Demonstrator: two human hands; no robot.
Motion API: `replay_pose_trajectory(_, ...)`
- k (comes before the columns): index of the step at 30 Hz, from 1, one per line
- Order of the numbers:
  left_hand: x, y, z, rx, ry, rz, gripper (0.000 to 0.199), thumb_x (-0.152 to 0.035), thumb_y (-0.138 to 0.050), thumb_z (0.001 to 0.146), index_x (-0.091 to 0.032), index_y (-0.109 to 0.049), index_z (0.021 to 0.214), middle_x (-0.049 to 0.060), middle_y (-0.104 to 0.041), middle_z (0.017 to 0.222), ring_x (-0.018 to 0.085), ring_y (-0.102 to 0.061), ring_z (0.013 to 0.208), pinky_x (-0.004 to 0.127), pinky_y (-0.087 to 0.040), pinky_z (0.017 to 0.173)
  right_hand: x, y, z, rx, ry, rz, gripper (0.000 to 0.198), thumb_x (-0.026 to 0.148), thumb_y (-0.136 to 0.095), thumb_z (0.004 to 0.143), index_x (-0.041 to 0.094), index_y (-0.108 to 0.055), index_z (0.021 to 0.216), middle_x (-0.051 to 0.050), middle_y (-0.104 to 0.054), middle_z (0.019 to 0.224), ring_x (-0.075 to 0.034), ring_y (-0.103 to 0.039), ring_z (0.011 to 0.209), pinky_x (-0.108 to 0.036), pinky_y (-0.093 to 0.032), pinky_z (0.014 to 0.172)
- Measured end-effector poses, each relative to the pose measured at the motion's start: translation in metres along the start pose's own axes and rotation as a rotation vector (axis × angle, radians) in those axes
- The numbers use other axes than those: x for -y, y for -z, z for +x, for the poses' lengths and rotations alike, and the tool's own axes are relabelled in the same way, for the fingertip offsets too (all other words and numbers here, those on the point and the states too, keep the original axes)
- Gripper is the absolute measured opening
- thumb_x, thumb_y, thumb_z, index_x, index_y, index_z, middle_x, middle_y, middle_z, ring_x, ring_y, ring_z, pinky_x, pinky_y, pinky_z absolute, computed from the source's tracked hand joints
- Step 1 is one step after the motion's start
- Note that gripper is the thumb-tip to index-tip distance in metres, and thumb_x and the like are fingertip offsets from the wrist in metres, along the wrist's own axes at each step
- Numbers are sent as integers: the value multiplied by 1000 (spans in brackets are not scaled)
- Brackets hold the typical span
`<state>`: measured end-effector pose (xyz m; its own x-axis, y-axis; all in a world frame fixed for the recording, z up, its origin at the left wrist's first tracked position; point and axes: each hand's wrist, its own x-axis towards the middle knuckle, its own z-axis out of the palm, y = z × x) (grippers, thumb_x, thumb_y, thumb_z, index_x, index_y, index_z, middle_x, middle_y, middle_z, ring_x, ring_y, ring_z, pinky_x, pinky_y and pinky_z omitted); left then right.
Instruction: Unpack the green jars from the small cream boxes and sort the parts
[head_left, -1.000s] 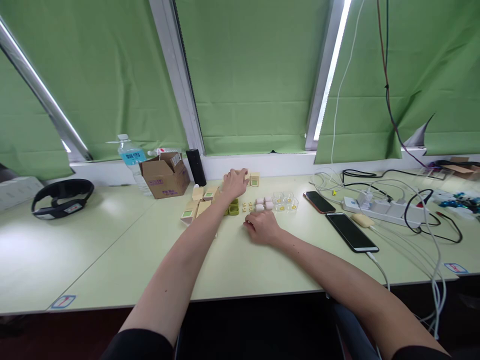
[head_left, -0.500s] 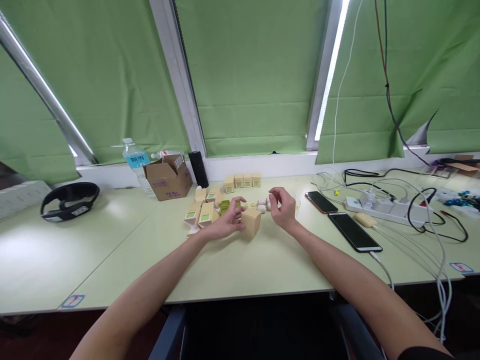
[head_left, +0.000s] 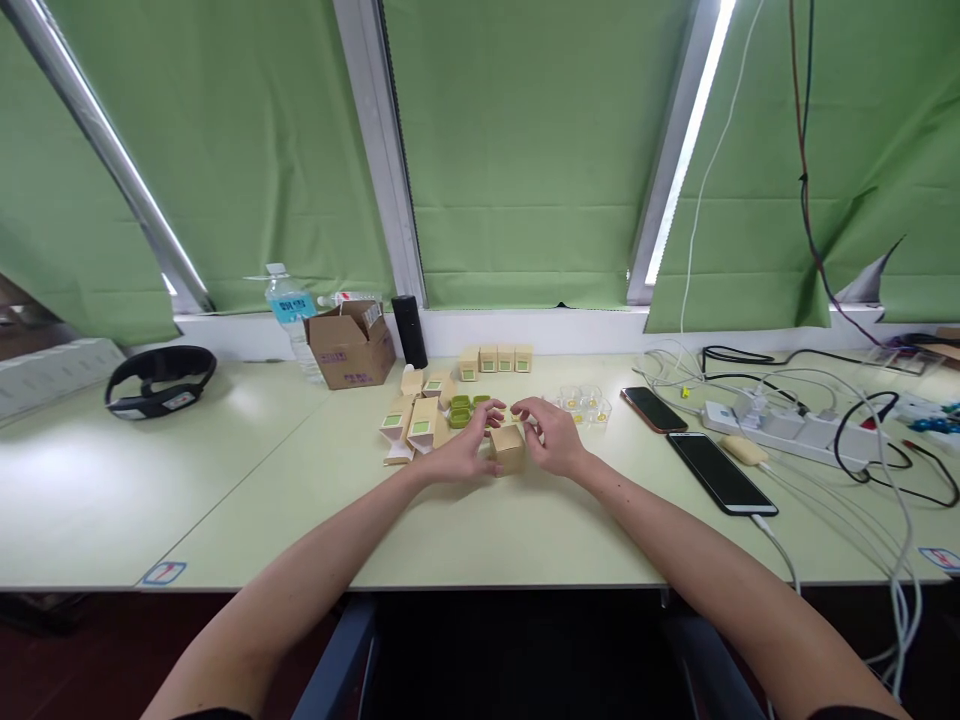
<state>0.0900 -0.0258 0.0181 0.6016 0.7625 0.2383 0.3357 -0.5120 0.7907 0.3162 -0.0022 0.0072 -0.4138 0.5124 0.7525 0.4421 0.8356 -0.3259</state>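
Observation:
A small tan cardboard box (head_left: 508,450) is between my two hands above the near middle of the table. My left hand (head_left: 469,447) is at its left side, thumb low against it and fingers curved round its far side. My right hand (head_left: 553,436) reaches in from the right, fingers bent over the far edge and thumb apart from them, beside the box. The hands hide the box's far side. Just beyond my left hand are green small containers (head_left: 460,410). Several similar tan boxes (head_left: 426,425) with green labels lie to the left.
A row of tan boxes (head_left: 506,358) stands at the back. Clear cups (head_left: 583,402) sit right of my right hand. Two phones (head_left: 721,473), a power strip (head_left: 780,432) and cables lie further right. At the left are an open carton (head_left: 349,350), a water bottle (head_left: 294,315) and a black headset (head_left: 160,383).
My right hand has moved left to the small box, uncovering the clear cups. The box, tilted earlier, sits more level, and my left hand has shifted slightly with it.

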Motion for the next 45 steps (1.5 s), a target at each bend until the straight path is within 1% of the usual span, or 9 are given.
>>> replay_pose_trajectory(4, 2, -3, 1, -76, -28, 28, 75, -18, -65, 79, -26, -23, 141, 14, -39, 137, 28, -43, 136, 53, -39, 116, -4, -2, -2, 31, -64, 37, 41, 4, -45, 79, 23, -57, 113, -5, -71, 111, -18, -72, 81, -30, -51, 65)
replay_pose_trajectory(10, 1, -10, 1, -151, 92, 81, 92, -29, -81, 68, -22, -24, 140, 16, -43, 134, 33, -46, 134, 49, -45, 108, -3, -3, -2, 75, -118, 15, 38, 7, -46, 81, 23, -55, 114, -6, -69, 115, -17, -71, 79, -31, -52, 64)
replay_pose_trajectory(13, -3, -20, 1, -197, 244, 92, 96, -37, -84, 67, -19, -23, 139, 16, -51, 127, 31, -59, 115, 44, -52, 96, -2, -3, -2, 70, -151, -10, 36, 7, -48, 82, 23, -55, 113, -6, -70, 116, -18, -71, 79, -31, -52, 63)
replay_pose_trajectory(17, -2, -33, 3, -311, 328, 84, 71, -35, -73, 80, -18, -31, 134, 9, -60, 108, 24, -64, 92, 39, -53, 82, 0, -2, 0, 44, -196, -30, 31, 10, -49, 84, 23, -56, 111, -6, -70, 113, -18, -70, 78, -31, -51, 62)
replay_pose_trajectory(20, 1, -38, 5, -452, 274, 115, 57, -28, -73, 80, -19, -41, 128, 10, -59, 113, 24, -62, 99, 37, -53, 83, 2, -2, 1, 26, -228, -16, 25, 15, -51, 87, 24, -55, 111, -6, -70, 113, -18, -70, 77, -31, -51, 62)
replay_pose_trajectory(23, 2, -38, 5, -551, 112, 213, 49, -23, -69, 84, -21, -45, 128, 11, -57, 122, 26, -59, 113, 41, -51, 93, 4, -2, 1, 14, -247, 27, 23, 22, -54, 90, 24, -54, 113, -6, -68, 114, -17, -69, 75, -30, -50, 59)
replay_pose_trajectory(28, 0, -35, 1, -576, -175, 513, 50, -9, -61, 85, -23, -46, 130, 13, -53, 128, 30, -52, 126, 50, -49, 101, 8, -3, 0, -3, -241, 107, 32, 26, -54, 91, 25, -49, 123, -9, -62, 124, -17, -69, 76, -30, -53, 59)
replay_pose_trajectory(36, -1, -38, -3, -488, -181, 689, 52, -9, -57, 85, -22, -48, 135, 14, -56, 125, 32, -55, 121, 50, -55, 95, 14, -6, -2, 66, -168, 99, 53, 18, -57, 85, 25, -41, 136, -14, -53, 136, -19, -65, 83, -31, -54, 59)
replay_pose_trajectory(45, -2, -34, -3, -448, -294, 869, 52, -4, -48, 87, -20, -50, 136, 15, -58, 123, 33, -57, 121, 49, -56, 92, 21, -4, -1, 142, -184, 84, 66, 14, -56, 81, 26, -34, 141, -16, -47, 141, -23, -62, 93, -35, -56, 63)
